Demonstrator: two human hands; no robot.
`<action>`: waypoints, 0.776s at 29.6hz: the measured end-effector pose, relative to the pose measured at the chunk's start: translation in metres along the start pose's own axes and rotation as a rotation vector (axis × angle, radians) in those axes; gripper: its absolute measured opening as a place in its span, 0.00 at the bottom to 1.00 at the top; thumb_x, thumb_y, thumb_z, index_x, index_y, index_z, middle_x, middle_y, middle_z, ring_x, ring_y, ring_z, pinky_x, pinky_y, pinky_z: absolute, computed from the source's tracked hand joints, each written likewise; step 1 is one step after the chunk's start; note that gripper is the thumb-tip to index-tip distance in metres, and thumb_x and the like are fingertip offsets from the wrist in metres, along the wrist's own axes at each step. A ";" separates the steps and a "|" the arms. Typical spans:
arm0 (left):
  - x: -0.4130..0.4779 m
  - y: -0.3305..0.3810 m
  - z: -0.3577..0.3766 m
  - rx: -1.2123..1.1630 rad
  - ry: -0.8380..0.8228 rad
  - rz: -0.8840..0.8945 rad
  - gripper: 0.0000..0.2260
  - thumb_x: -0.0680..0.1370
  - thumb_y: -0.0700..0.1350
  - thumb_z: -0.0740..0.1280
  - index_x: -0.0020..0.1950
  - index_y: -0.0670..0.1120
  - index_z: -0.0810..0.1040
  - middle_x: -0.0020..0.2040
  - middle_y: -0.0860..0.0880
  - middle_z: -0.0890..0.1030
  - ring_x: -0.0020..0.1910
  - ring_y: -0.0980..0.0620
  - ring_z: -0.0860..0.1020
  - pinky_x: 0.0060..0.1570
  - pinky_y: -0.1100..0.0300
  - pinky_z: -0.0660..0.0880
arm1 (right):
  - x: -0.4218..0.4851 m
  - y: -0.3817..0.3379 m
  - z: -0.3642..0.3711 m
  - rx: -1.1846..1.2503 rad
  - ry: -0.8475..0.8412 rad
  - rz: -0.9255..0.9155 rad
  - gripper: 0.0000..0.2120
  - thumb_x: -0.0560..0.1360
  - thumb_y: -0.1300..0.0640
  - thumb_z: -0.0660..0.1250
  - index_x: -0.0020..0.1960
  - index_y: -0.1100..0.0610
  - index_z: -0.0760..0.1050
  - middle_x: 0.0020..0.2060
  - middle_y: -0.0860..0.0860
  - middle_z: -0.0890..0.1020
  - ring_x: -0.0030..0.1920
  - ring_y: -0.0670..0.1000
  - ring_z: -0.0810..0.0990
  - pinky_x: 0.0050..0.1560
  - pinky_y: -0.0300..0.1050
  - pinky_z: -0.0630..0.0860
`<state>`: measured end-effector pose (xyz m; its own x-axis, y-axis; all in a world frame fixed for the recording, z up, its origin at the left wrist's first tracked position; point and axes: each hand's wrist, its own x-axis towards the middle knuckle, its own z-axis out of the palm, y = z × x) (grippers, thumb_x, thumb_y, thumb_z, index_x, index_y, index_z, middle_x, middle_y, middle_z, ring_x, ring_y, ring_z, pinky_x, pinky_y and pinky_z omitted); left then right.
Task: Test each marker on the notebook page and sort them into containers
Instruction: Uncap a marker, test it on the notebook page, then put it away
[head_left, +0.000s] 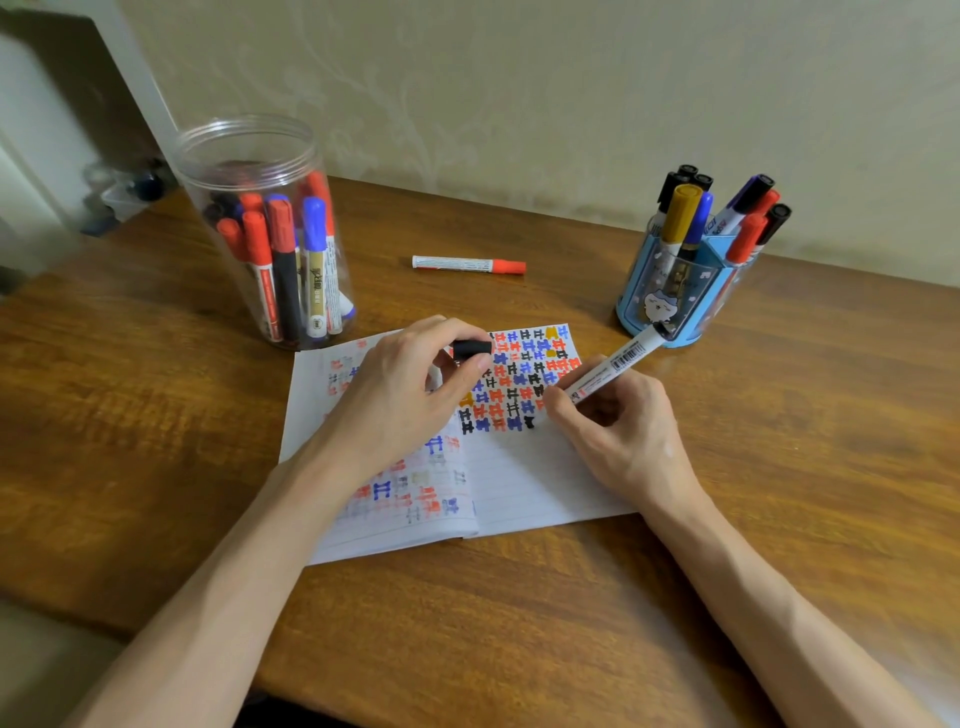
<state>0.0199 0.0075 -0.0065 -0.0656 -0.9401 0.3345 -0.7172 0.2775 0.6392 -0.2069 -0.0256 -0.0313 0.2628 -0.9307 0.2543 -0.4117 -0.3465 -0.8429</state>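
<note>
An open notebook lies on the wooden table, its right page covered with rows of red, blue, black and gold marks. My right hand grips a white uncapped marker with its tip down on the page, beside a fresh black mark. My left hand rests over the left page and pinches the marker's black cap. A clear plastic jar at the back left holds several markers. A blue pen holder at the back right holds several more.
A red-capped white marker lies loose on the table between the jar and the holder. A wall runs close behind the table. A grey object with small items sits past the table's far left corner.
</note>
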 end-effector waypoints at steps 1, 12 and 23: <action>-0.001 0.000 0.000 -0.003 0.000 0.000 0.11 0.83 0.51 0.65 0.65 0.52 0.79 0.57 0.61 0.77 0.57 0.61 0.78 0.49 0.72 0.77 | 0.000 0.001 0.000 0.006 0.014 -0.003 0.05 0.78 0.52 0.73 0.45 0.53 0.82 0.44 0.46 0.87 0.43 0.45 0.86 0.40 0.39 0.81; 0.000 0.004 -0.001 -0.034 -0.020 -0.033 0.12 0.82 0.48 0.70 0.65 0.54 0.78 0.57 0.61 0.78 0.51 0.65 0.80 0.41 0.77 0.74 | 0.000 -0.001 0.000 -0.032 0.041 -0.028 0.05 0.79 0.52 0.72 0.45 0.52 0.81 0.42 0.45 0.85 0.42 0.47 0.85 0.40 0.44 0.83; -0.007 0.003 -0.002 -0.159 -0.099 -0.082 0.10 0.79 0.49 0.73 0.59 0.55 0.81 0.54 0.56 0.83 0.44 0.60 0.85 0.42 0.67 0.80 | -0.004 -0.007 -0.001 0.221 0.070 0.018 0.06 0.80 0.55 0.74 0.49 0.59 0.83 0.43 0.48 0.87 0.41 0.46 0.86 0.40 0.36 0.78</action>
<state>0.0197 0.0155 -0.0060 -0.0845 -0.9736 0.2121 -0.6048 0.2193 0.7656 -0.2064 -0.0194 -0.0263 0.1931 -0.9449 0.2644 -0.2121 -0.3033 -0.9290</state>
